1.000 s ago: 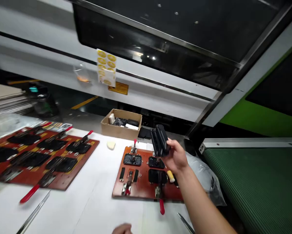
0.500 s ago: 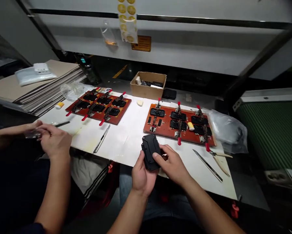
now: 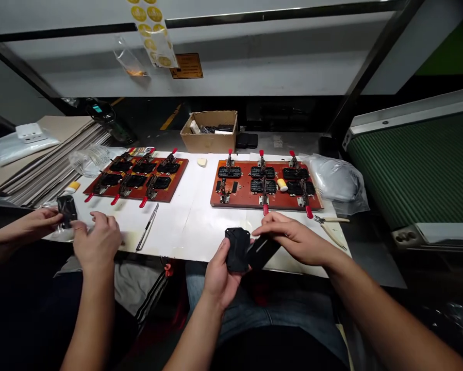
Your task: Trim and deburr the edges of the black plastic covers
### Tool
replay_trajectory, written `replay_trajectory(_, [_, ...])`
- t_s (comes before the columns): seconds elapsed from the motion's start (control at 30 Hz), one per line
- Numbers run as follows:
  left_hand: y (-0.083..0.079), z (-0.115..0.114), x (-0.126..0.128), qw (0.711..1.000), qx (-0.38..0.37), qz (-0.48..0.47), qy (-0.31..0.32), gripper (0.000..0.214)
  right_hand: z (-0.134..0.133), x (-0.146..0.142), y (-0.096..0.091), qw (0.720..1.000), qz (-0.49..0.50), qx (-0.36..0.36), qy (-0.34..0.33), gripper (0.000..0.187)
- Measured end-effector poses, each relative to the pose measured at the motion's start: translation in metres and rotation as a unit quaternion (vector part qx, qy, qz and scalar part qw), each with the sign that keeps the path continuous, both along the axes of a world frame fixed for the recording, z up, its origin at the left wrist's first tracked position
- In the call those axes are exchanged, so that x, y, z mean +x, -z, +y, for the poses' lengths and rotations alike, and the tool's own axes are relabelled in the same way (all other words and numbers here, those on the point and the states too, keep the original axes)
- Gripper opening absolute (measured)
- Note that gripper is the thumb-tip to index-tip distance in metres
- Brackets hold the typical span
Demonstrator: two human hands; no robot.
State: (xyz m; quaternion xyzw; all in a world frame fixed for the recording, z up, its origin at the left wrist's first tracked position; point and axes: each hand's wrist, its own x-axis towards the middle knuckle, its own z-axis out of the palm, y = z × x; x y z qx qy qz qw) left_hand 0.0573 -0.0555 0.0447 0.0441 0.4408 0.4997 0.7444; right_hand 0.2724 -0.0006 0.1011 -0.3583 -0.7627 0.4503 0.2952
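Note:
My left hand (image 3: pixel 221 275) is closed around a black rectangular plastic case (image 3: pixel 237 250) with notched corners, held above the table's front edge. Pinched in my right hand (image 3: pixel 289 234) is a second flat black piece (image 3: pixel 263 251), tilted and with its near corner beside or touching the case. Just beyond my hands lies a red-brown fixture board (image 3: pixel 237 198) with black ribbed parts under red-handled toggle clamps. A small yellow-and-white piece (image 3: pixel 282 185) rests on that board.
At left, a co-worker's hands (image 3: pixel 96 239) hold a black piece in clear film. Another clamp board (image 3: pixel 165 196) and a craft knife (image 3: pixel 147 226) lie there. Cutting pliers (image 3: pixel 332 232) are at right, near a plastic bag (image 3: pixel 335 180). A cardboard box (image 3: pixel 208 141) stands behind.
The black pieces, stacked together before, are now apart: my right hand has drawn one to the right. The camera view has turned rightward. The co-worker now holds up a black piece.

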Motion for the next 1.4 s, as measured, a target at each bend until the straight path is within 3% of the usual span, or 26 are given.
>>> replay_trajectory(0.07, [0.002,-0.005,0.004,1.000,0.001,0.002,0.022,0.032,0.002,-0.003,-0.012,0.997,-0.027,0.010,-0.074,0.032])
replay_trajectory(0.13, [0.002,-0.010,0.010,0.999,0.001,0.000,0.035,0.031,0.001,-0.012,-0.016,0.995,-0.045,0.004,-0.090,0.028])
replay_trajectory(0.27, [-0.003,-0.019,0.019,0.998,-0.007,-0.020,0.057,0.031,-0.005,-0.030,0.002,0.997,-0.067,0.010,-0.046,0.020])
replay_trajectory(0.43, [-0.007,-0.018,0.017,0.998,-0.002,-0.033,0.049,0.030,-0.013,-0.034,0.025,0.992,-0.050,0.117,0.026,0.024])
replay_trajectory(0.57, [-0.009,-0.015,0.016,0.999,0.022,-0.023,0.030,0.030,-0.024,-0.026,0.025,0.985,-0.083,0.131,0.080,0.059])
replay_trajectory(0.67, [-0.012,-0.015,0.019,0.999,0.051,0.011,0.001,0.036,-0.038,-0.021,0.023,0.984,-0.137,0.114,0.021,0.108])
replay_trajectory(0.73, [-0.014,-0.017,0.024,0.997,0.060,0.035,-0.023,0.039,-0.046,-0.022,0.025,0.979,-0.165,0.118,-0.009,0.127])
replay_trajectory(0.93, [-0.014,-0.023,0.034,0.996,0.048,0.037,-0.067,0.039,-0.052,-0.033,0.030,0.978,-0.159,0.132,0.037,0.110])
replay_trajectory(1.0, [-0.012,-0.023,0.029,0.997,0.045,0.031,-0.052,0.043,-0.052,-0.032,0.029,0.988,-0.107,0.087,0.074,0.105])
replay_trajectory(1.07, [-0.010,-0.023,0.019,0.995,0.084,0.056,-0.022,0.046,-0.053,-0.026,0.029,0.992,-0.012,-0.019,0.123,0.099])
replay_trajectory(1.13, [-0.012,-0.024,0.007,0.973,0.175,0.148,0.016,0.052,-0.055,-0.020,0.032,0.967,0.110,-0.166,0.156,0.089])
replay_trajectory(1.17, [-0.014,-0.024,0.001,0.947,0.233,0.217,0.043,0.057,-0.056,-0.017,0.034,0.944,0.171,-0.234,0.159,0.083])
replay_trajectory(1.23, [-0.019,-0.024,-0.011,0.868,0.340,0.346,0.107,0.067,-0.060,-0.014,0.038,0.901,0.255,-0.324,0.132,0.077])
replay_trajectory(1.3, [-0.024,-0.022,-0.019,0.792,0.414,0.415,0.168,0.067,-0.064,-0.014,0.041,0.892,0.280,-0.345,0.084,0.077])
replay_trajectory(1.4, [-0.025,-0.020,-0.024,0.734,0.468,0.438,0.222,0.070,-0.067,-0.018,0.042,0.906,0.277,-0.319,0.023,0.080])
